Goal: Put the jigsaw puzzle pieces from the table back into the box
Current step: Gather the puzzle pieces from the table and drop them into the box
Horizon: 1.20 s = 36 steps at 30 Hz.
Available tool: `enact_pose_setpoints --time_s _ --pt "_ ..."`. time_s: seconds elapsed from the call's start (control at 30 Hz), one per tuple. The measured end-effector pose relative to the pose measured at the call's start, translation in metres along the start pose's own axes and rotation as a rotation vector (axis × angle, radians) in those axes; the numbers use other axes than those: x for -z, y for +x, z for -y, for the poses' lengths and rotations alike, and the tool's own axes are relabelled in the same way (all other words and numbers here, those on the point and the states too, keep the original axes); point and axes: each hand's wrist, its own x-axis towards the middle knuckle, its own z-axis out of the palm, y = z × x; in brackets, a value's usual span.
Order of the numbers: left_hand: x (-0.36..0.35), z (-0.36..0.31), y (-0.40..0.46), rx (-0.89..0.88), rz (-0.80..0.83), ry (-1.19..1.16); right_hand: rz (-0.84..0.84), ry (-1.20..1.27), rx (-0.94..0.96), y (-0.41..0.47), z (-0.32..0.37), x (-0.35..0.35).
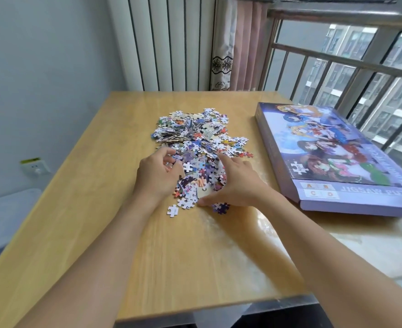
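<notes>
A heap of colourful jigsaw puzzle pieces lies in the middle of the wooden table. The purple puzzle box, lid closed and picture up, lies flat to the right of the heap. My left hand rests at the heap's near left edge, its fingers curled round some pieces. My right hand lies on the heap's near right side with straight fingers, its thumb touching the table beside a few loose pieces. One white piece lies apart in front.
A window with metal bars runs along the right behind the box. Striped panelling and a curtain stand behind the table. A wall socket and a white container are to the left, below table level.
</notes>
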Motion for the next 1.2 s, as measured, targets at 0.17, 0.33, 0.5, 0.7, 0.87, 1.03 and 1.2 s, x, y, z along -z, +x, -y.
enact_pose_setpoints --time_s 0.17,0.33,0.5,0.7,0.87,1.03,1.2 --pt "-0.003 0.002 0.002 -0.028 -0.004 -0.05 -0.017 0.072 -0.029 0.013 0.001 0.005" --pt "-0.011 0.0 0.0 -0.134 -0.002 -0.092 -0.076 0.21 0.01 0.018 -0.003 0.003" --pt "-0.019 -0.003 0.001 -0.141 0.022 -0.106 -0.095 0.203 0.084 0.018 -0.005 0.002" --pt "-0.021 -0.006 0.004 -0.131 -0.009 -0.153 -0.131 0.233 0.128 0.024 -0.007 0.002" --pt "-0.018 -0.007 0.003 -0.083 -0.065 -0.182 -0.217 0.3 0.111 0.023 -0.009 0.001" --pt "-0.014 -0.009 0.001 -0.093 -0.052 -0.183 -0.321 0.505 0.029 0.018 -0.018 0.011" --pt "-0.016 -0.013 -0.006 -0.153 -0.042 -0.212 -0.101 1.206 -0.047 0.012 -0.021 0.018"
